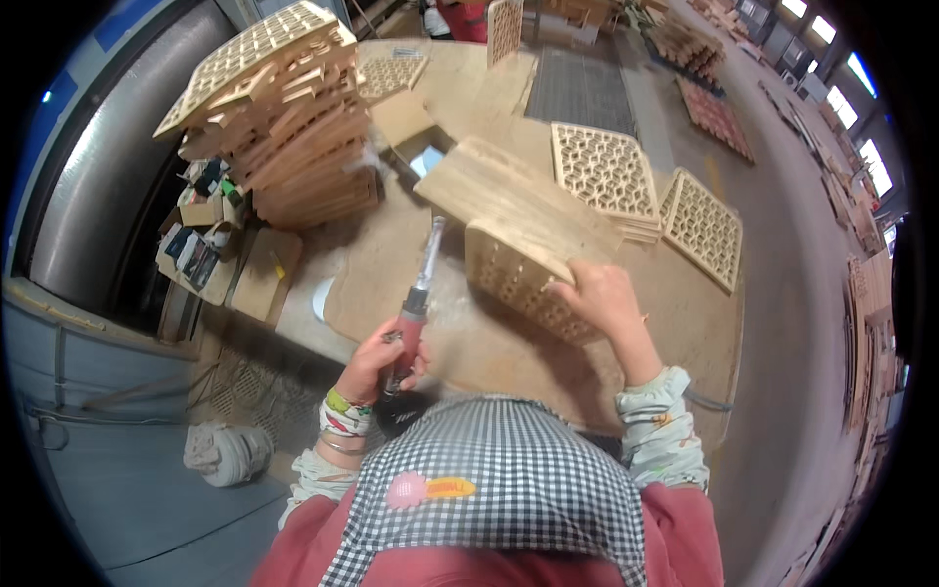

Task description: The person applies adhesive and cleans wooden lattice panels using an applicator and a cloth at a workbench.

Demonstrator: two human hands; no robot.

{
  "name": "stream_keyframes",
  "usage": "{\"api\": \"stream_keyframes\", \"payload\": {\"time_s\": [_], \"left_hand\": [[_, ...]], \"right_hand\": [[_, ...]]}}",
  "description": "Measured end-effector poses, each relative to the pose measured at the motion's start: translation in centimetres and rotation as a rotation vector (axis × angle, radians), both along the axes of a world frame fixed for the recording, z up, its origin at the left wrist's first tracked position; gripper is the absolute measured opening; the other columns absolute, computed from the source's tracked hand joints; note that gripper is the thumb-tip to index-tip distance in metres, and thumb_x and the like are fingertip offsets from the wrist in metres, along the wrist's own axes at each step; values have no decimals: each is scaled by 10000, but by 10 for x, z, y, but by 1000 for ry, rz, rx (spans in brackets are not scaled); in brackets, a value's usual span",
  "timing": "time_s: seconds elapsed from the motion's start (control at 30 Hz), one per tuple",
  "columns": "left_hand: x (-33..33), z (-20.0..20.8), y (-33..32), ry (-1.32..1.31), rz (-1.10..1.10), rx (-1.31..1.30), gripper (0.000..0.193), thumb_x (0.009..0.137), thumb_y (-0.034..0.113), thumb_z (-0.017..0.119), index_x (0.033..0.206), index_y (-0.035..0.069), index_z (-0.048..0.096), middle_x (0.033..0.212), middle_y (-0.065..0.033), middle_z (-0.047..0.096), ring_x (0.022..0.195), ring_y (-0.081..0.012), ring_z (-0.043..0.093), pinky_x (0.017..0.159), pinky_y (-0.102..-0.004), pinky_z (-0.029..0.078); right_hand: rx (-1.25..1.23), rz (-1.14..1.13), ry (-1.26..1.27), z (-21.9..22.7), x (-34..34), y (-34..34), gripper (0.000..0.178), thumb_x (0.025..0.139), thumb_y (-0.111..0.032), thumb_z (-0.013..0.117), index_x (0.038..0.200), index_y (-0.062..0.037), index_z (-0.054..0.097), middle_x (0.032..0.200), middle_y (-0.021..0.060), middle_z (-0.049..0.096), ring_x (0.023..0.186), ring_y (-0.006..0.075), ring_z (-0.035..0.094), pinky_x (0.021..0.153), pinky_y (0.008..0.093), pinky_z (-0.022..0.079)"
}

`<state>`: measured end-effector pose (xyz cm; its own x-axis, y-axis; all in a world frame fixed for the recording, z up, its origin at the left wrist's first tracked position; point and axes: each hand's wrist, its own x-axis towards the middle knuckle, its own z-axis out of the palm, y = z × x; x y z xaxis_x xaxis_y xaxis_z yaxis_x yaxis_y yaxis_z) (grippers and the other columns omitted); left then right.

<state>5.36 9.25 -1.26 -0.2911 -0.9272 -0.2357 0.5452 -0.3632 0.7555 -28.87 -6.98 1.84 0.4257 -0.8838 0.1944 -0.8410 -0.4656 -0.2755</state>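
Note:
My left hand (378, 358) is wrapped round the red body of a straight handheld power tool (416, 318). Its dark collar leads to a long pale shaft that points away from me over the table. On the right, my right hand (604, 298) grips the top edge of a wooden lattice panel (523, 289) with rows of holes, its fingers partly hidden behind it. The panel stands tilted on edge, its holed face toward me. Just behind it, a plain wooden board (518, 196) lies at a slant; what supports it is hidden.
The wooden worktable (381, 279) spreads in front of me. A tall pile of wooden panels (303, 147) rises at the left, near boxes of small items (201, 245). More lattice panels lie stacked (604, 171) at the right, with a single one (704, 230) by the table edge.

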Motion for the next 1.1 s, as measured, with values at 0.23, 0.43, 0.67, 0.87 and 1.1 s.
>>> {"api": "stream_keyframes", "payload": {"time_s": [0.23,0.43,0.67,0.87,1.1], "left_hand": [[9,-62,70,-106,64,291,492,1027,349,596,1373,17,481,1002,-126,683,723,-165,692,581,-257,564],[3,-90,88,-14,82,374,428,1077,379,518,1301,15,531,923,-89,670,713,-161,643,647,-289,549],[3,-95,97,-57,84,272,396,1074,373,509,1268,28,535,879,-72,647,788,-175,643,745,-304,536],[10,-70,103,-104,48,302,331,1056,295,520,1297,70,485,877,-72,646,641,-116,574,548,-239,457],[-1,-51,107,-222,71,279,411,975,158,659,1328,27,492,820,-12,581,593,-48,509,506,-214,407]], "right_hand": [[-62,-4,8,-1,-2,10,336,900,-411,725,872,-83,658,748,148,700,718,370,688,645,475,537],[-1,-77,43,-3,-5,23,291,864,-319,775,913,-73,629,785,146,699,759,390,681,666,482,514],[80,-14,-357,30,22,25,157,851,-138,762,952,-53,676,745,120,685,674,256,681,633,353,528],[335,236,-944,17,56,6,272,872,49,705,1140,6,693,966,31,706,901,71,658,775,246,533],[286,156,-744,-49,61,1,280,891,17,717,1167,-8,679,954,19,676,878,97,616,803,250,507]]}}
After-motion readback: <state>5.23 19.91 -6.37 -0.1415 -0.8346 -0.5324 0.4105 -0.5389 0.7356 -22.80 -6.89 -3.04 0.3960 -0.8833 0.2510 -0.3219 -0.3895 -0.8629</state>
